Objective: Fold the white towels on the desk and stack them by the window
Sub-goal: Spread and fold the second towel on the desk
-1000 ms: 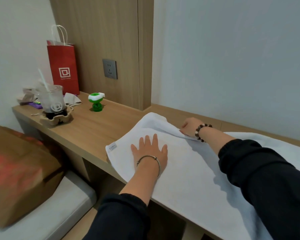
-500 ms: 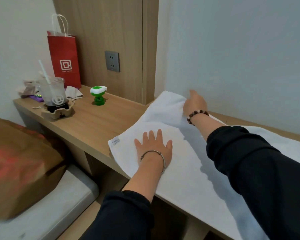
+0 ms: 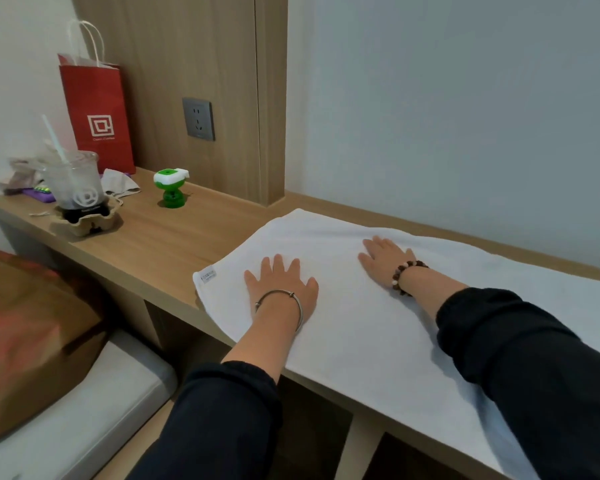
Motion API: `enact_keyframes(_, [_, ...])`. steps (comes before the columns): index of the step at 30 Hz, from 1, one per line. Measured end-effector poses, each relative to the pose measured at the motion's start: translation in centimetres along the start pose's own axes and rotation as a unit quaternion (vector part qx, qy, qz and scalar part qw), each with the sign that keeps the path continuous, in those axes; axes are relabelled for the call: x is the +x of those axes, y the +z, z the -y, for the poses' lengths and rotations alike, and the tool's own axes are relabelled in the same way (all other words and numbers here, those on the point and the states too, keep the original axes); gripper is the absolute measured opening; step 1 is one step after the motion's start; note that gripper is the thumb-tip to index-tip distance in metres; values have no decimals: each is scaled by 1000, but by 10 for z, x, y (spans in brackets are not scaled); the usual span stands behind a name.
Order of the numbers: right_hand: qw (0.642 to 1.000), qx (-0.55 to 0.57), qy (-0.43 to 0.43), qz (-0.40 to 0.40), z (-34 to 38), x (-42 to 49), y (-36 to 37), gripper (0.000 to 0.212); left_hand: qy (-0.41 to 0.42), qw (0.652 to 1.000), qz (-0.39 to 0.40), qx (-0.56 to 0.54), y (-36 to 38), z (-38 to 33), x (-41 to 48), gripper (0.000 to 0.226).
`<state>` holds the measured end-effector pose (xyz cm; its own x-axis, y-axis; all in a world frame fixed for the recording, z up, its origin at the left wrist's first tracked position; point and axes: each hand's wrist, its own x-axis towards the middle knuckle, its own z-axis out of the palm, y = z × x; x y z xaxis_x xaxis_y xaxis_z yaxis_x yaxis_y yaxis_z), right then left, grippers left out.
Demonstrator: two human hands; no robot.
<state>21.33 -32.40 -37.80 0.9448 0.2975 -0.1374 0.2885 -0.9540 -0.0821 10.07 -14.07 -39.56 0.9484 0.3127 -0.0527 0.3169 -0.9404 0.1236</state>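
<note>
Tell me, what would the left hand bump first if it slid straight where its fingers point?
The left hand would cross more white towel, then probably meet the wooden wall panel near its corner; depth is hard to judge. The green gadget sits left of that line.

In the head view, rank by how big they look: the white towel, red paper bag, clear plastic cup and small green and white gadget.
Largest to smallest:
flat white cloth towel
tall red paper bag
clear plastic cup with straw
small green and white plastic gadget
The towel lies nearest, so its lead looks exaggerated.
</note>
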Motion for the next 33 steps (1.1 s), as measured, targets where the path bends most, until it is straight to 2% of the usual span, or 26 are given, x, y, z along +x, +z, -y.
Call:
enact_keyframes(3, [999, 5, 46, 9, -13, 2, -2, 61, -1, 1000, -2, -3, 0, 1, 0, 59])
enact_keyframes(8, [970, 5, 244, 6, -79, -23, -7, 64, -4, 1000, 0, -2, -2, 0, -2, 57])
enact_keyframes(10, [962, 12, 271, 7, -87, -32, -11, 64, -5, 1000, -1, 0, -4, 0, -3, 57])
enact_keyframes(11, [969, 13, 247, 10, -81, -34, -12, 64, -5, 1000, 0, 2, -4, -1, -3, 57])
enact_keyframes(14, [994, -13, 105, 19, -42, -43, -6, 61, -7, 1000, 0, 3, -4, -1, -3, 57])
enact_keyframes(17, [999, -20, 48, 14, -16, -67, 21, 60, -9, 1000, 0, 3, -4, -1, -3, 57])
enact_keyframes(22, [998, -1, 57, 21, -13, -82, 24, 57, -3, 1000, -7, 6, -7, -3, -5, 54])
enact_keyframes(29, [998, 1, 58, 10, -5, -93, 16, 55, 153, 987, 34, 29, -17, 13, -33, 50])
enact_keyframes(31, [997, -31, 66, -12, 0, -98, 12, 55, 128, 990, 29, 53, -26, 31, -46, 42])
enact_keyframes(33, [992, -92, 58, -67, 10, -104, 9, 56, 73, 991, -2, 116, -40, 53, -57, 30])
